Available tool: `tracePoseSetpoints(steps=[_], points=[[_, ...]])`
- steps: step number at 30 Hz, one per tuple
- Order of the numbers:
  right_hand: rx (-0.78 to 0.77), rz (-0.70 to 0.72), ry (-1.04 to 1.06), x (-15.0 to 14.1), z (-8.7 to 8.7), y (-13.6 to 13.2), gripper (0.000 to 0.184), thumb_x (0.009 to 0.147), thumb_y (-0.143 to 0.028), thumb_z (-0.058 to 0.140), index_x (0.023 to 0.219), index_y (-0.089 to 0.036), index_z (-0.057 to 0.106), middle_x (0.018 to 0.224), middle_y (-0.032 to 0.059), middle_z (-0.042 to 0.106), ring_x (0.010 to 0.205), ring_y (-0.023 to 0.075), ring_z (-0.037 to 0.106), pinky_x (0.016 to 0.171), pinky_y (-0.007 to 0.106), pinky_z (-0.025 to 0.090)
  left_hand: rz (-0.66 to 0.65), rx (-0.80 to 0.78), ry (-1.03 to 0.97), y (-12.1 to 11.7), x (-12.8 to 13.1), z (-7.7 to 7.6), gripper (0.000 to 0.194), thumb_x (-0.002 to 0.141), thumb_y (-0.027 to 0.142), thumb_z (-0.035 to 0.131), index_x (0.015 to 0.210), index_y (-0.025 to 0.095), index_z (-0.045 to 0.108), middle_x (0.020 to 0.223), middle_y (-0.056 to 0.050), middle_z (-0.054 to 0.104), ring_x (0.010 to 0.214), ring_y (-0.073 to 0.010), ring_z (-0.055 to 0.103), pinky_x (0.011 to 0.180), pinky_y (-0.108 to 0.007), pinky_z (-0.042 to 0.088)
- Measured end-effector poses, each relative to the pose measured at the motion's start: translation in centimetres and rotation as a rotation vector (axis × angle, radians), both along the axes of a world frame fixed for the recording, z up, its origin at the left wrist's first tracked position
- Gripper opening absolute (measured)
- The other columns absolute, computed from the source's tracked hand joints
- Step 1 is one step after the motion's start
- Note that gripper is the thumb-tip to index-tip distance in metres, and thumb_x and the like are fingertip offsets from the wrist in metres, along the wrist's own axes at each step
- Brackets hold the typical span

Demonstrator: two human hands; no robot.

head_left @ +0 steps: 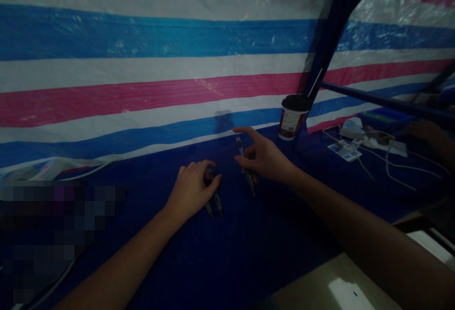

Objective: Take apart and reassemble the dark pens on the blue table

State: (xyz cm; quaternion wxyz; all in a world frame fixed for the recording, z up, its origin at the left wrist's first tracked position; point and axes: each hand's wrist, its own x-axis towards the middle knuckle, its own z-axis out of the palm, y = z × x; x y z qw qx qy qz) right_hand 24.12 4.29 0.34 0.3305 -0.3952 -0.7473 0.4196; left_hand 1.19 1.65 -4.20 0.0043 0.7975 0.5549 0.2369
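Note:
My right hand (265,158) is raised a little over the dark blue table (249,243), closed around a slim pen (239,145) with a clear barrel. Its index finger stretches out past the pen, while the thumb and the other fingers hold the barrel. To the left, my left hand (192,186) lies low on the table, its thumb and curled fingers around two pens side by side, a right one (218,203) and a left one (209,211). Their upper parts are partly hidden by the fingers.
Behind the table hangs a striped plastic sheet (159,96). A lidded paper cup (292,119) stands near a blue metal post (327,49). White cables and a power strip (351,130) lie at the right, with another person's blurred arm (432,139) beyond. A pixelated area covers the left.

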Motion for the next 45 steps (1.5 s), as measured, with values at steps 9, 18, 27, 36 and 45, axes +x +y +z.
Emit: tracePoseSetpoints(steps=[9,18,27,36,45], points=[[-0.073,0.060,0.046,-0.3,-0.3,-0.3,0.066,0.087,-0.033,0.070,0.141,-0.023,0.036,0.068,-0.0043,0.068,0.044,0.0133,0.061,0.042,0.025,0.045,0.002,0.009,-0.004,0.0,-0.1,-0.2,0.025,0.089,0.027,0.055,0.110,0.021,0.068,0.064,0.003,0.063,0.066,-0.0211,0.062,0.076,-0.039,0.041],[-0.052,0.059,-0.025,-0.5,-0.3,-0.2,0.061,0.088,-0.031,0.069,0.139,-0.021,0.038,0.063,-0.0053,0.067,0.043,0.0132,0.061,0.043,0.024,0.045,0.010,0.009,-0.005,0.0,0.0,-0.1,0.010,0.085,0.030,0.062,0.091,0.023,0.066,0.064,0.003,0.065,0.068,-0.0221,0.064,0.076,-0.039,0.040],[-0.001,0.038,-0.121,-0.2,0.0,-0.2,0.054,0.087,-0.026,0.067,0.134,-0.019,0.042,0.059,-0.0054,0.066,0.041,0.0131,0.061,0.043,0.023,0.044,-0.025,-0.109,-0.365,0.1,0.0,1.0,0.026,0.079,0.024,0.060,0.103,0.020,0.067,0.063,0.004,0.063,0.054,-0.0148,0.059,0.056,-0.029,0.043],[-0.037,0.019,-0.159,-0.4,-0.1,-0.2,0.051,0.088,-0.024,0.066,0.133,-0.019,0.044,0.059,-0.0069,0.064,0.039,0.0117,0.059,0.040,0.022,0.043,-0.034,-0.231,-0.859,0.2,0.4,1.4,0.037,0.079,0.026,0.065,0.115,0.017,0.064,0.062,0.005,0.053,0.056,-0.0134,0.054,0.056,-0.028,0.041],[-0.037,0.021,-0.249,-0.1,-0.3,0.2,0.062,0.090,-0.026,0.065,0.144,-0.018,0.036,0.060,-0.0053,0.065,0.042,0.0151,0.061,0.043,0.024,0.045,-0.014,-0.386,-1.145,0.1,0.8,1.6,0.041,0.079,0.028,0.071,0.116,0.016,0.059,0.057,0.005,0.060,0.051,-0.0130,0.055,0.056,-0.027,0.044]])
